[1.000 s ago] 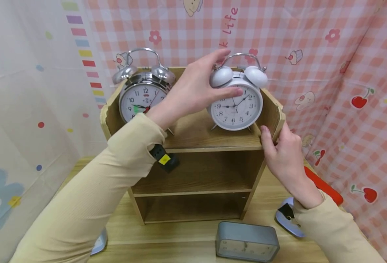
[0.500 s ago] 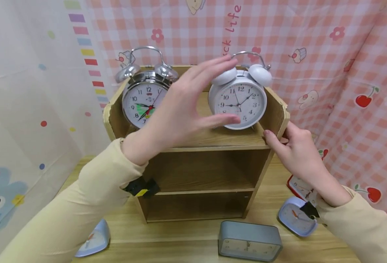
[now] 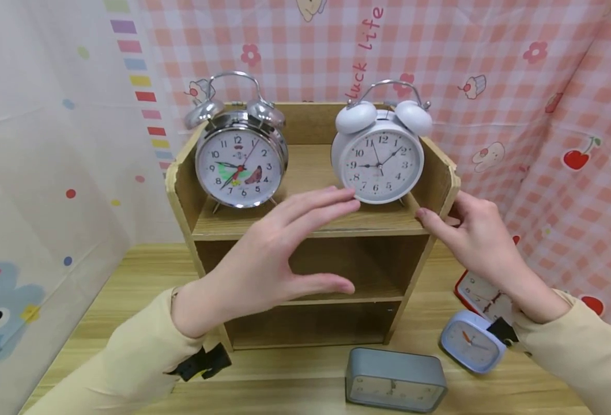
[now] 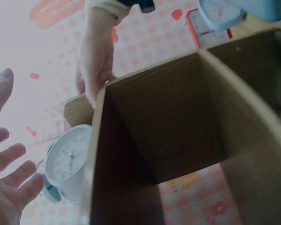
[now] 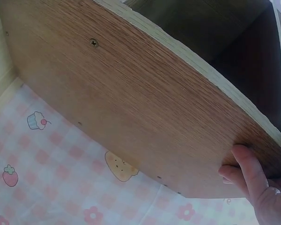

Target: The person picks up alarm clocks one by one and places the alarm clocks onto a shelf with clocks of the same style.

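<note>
A small wooden shelf unit (image 3: 310, 232) stands upright on the table. On its top level sit two twin-bell alarm clocks: a silver one (image 3: 241, 167) at left and a white one (image 3: 380, 166) at right. My left hand (image 3: 256, 262) hovers before the shelf with fingers extended and thumb apart, holding nothing; its fingertips overlap the white clock's lower edge in the head view. With my right hand (image 3: 479, 242) I grip the shelf's right side, the thumb at the front edge and the fingers (image 5: 249, 168) against the outer panel.
A grey box-shaped clock (image 3: 396, 379) lies in front of the shelf on the wood-grain table (image 3: 129, 288). To the right are a light blue clock (image 3: 470, 343) and a red-framed clock (image 3: 479, 294), partly behind my right forearm. A checked curtain (image 3: 305, 63) hangs behind.
My left hand has moved away from the white clock, down and toward me, leaving that clock standing on the top level. My right hand keeps its hold on the shelf side.
</note>
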A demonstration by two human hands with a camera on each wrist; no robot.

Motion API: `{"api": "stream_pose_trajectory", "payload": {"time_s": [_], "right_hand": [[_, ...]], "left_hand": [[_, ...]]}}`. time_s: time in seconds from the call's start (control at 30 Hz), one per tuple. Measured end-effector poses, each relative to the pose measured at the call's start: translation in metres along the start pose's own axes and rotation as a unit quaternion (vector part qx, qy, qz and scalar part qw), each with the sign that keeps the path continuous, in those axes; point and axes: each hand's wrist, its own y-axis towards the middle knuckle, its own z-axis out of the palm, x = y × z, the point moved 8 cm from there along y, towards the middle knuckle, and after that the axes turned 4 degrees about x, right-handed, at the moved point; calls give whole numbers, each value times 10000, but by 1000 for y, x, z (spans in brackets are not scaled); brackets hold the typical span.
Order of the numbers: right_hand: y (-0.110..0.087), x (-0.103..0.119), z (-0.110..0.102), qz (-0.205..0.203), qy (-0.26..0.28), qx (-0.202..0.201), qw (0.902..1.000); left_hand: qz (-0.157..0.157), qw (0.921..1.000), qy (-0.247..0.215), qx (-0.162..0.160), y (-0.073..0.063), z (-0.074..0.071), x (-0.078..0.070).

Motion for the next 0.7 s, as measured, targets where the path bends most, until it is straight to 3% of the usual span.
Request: {"api": "stream_pose_trajectory", "payload": {"time_s": [0.4,0.7], "right_hand": [[0,-7,-2,469,-29,192,9987],[0,-7,-1,493,22,229,9985]], "left_hand": [[74,9993,117,336,-52,39,-8],[-487,9964,1,687,-79,65,4]]}}
